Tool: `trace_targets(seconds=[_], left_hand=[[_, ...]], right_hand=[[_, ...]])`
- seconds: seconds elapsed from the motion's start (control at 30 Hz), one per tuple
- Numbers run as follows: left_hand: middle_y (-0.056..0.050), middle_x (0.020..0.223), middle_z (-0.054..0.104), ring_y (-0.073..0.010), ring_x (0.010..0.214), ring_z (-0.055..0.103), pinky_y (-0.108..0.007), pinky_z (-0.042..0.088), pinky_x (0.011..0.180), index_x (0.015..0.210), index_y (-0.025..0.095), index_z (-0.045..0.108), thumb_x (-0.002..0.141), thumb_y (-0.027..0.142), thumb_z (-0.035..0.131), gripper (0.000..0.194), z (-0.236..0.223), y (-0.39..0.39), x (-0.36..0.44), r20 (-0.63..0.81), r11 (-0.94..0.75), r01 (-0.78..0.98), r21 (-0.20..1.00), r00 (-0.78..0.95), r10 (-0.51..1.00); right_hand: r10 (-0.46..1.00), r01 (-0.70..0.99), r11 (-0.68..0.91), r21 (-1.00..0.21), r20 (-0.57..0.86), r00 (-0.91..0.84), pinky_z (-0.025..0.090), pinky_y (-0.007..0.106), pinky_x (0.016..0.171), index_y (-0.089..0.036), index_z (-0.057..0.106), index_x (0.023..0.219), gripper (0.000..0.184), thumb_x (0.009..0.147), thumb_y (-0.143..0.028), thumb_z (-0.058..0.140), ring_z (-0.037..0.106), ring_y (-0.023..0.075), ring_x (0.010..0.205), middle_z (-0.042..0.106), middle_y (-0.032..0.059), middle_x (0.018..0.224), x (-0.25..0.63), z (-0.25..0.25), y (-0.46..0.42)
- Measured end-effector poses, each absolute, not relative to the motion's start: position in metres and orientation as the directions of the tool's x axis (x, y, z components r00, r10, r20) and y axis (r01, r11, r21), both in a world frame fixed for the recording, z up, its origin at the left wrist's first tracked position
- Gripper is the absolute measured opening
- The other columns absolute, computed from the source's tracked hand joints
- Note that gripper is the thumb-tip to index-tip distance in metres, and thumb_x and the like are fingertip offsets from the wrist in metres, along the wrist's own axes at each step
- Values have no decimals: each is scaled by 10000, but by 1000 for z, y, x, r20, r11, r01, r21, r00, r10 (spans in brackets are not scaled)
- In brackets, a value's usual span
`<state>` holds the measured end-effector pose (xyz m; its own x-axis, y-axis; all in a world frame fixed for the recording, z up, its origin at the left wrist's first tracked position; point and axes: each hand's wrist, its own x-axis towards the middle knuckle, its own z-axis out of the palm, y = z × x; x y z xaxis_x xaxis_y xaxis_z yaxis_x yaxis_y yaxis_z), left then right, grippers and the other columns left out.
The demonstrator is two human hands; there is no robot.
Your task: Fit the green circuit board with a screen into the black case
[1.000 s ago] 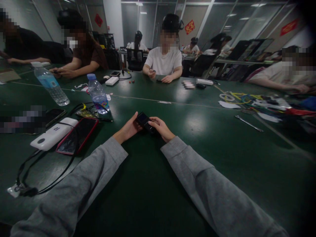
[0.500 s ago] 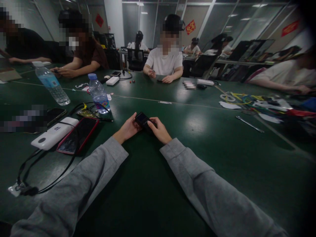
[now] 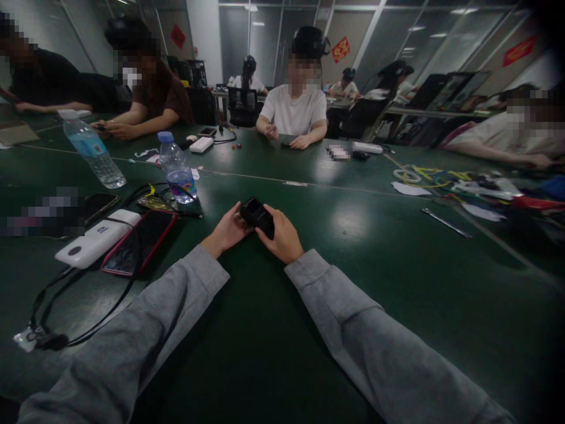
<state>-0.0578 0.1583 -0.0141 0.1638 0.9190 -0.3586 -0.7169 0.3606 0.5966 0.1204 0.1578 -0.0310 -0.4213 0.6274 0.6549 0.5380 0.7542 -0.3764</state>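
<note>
Between my two hands is a small black handheld device with a dark screen (image 3: pixel 257 213), tilted up over the green table (image 3: pixel 256 330). My left hand (image 3: pixel 229 229) is closed on its left end, and some of those fingers are hidden behind it. Gripping the lower right end, my right hand (image 3: pixel 285 235) has its thumb along the near edge and its fingers on the far side. To the left of my left hand lie a phone in a red case (image 3: pixel 140 242) and a white power bank (image 3: pixel 97 240) with a black cable.
Two water bottles, one tilted (image 3: pixel 95 150) and one with a blue cap (image 3: pixel 175 168), stand at the left. A wrench (image 3: pixel 445 222) lies on the right, near a heap of cables (image 3: pixel 454 182). Across the table sits a person in a white shirt (image 3: pixel 293 109); others sit around.
My right thumb has moved from the top face of the device to its near edge. The device has turned and tipped slightly, and its screen shows a little differently.
</note>
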Motion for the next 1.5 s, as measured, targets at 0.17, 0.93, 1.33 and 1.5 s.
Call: trace_targets(seconds=[0.17,0.93,1.33,1.5], left_hand=[[-119,866,710,-207,850,672,-343,511,826,934,114,652,962,410,433,369,-15,158,-60,-304,383,-709,593,244,921],[-115,1014,709,-189,968,665,-336,480,931,1093,125,609,935,306,540,250,-16,158,-55,-289,301,-729,615,146,946],[-124,1044,712,-186,970,673,-317,502,905,1041,123,614,850,198,657,209,-20,158,-56,-242,259,-698,668,125,962],[-132,1052,715,-190,957,680,-321,513,886,1008,122,615,853,179,645,167,-21,157,-55,-196,228,-692,685,126,972]], right_hand=[[619,513,709,-485,776,-121,447,513,1041,-209,352,1419,631,867,-409,583,525,296,1240,524,148,1341,133,-25,167],[830,585,486,-650,552,-78,471,494,962,-174,528,1167,471,729,-241,687,584,289,1072,606,132,1134,153,-50,206],[837,605,466,-646,543,-65,453,500,977,-181,527,1162,439,757,-271,671,552,292,1101,567,135,1141,152,-46,202],[839,593,467,-656,540,-65,449,506,986,-181,525,1165,448,754,-277,676,536,293,1122,552,136,1158,152,-47,202]])
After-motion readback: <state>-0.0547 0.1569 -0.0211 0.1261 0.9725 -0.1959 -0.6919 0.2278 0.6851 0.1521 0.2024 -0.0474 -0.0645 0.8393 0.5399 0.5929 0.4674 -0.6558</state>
